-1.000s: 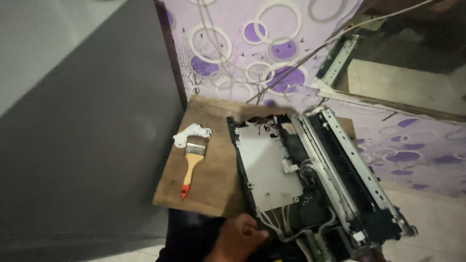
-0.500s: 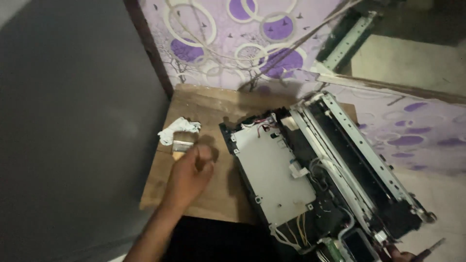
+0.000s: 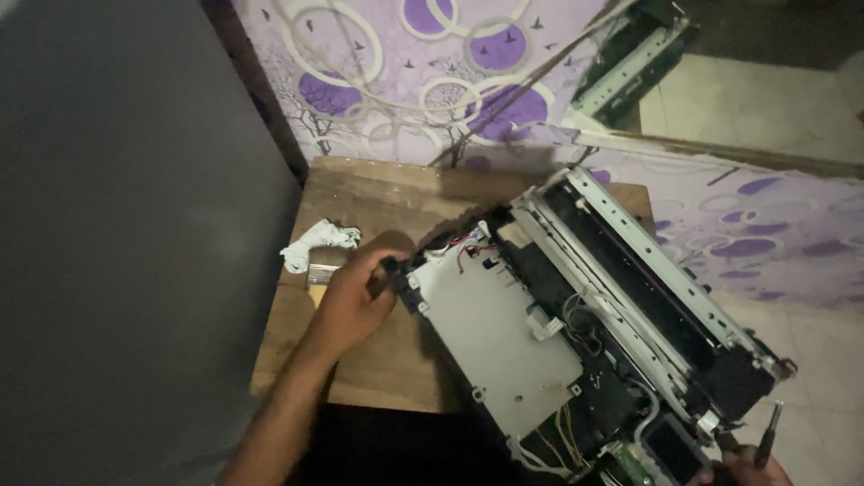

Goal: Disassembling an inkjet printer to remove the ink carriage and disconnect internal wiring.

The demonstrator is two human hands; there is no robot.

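Observation:
An opened printer (image 3: 576, 333) with a bare grey metal plate (image 3: 499, 337), wires and black rails lies slanted on a wooden board (image 3: 378, 378). My left hand (image 3: 355, 301) is at the printer's near-left corner, fingers curled around its dark edge. Under that hand lies a paintbrush (image 3: 322, 273); only its metal ferrule shows. Just beyond it sits a crumpled white cloth (image 3: 319, 241). My right hand (image 3: 742, 466) is at the bottom right edge by the printer's end. It grips a thin dark tool (image 3: 766, 436) like a screwdriver, tip up.
A purple patterned sheet with white rings (image 3: 432, 99) covers the surface behind and to the right of the board. A second metal frame part (image 3: 630, 54) lies at the top right beside pale floor tiles. A dark grey wall fills the left side.
My left hand has moved right, from over the paintbrush to the printer's near-left corner. The view has shifted, and my right hand with the tool shows at the bottom right.

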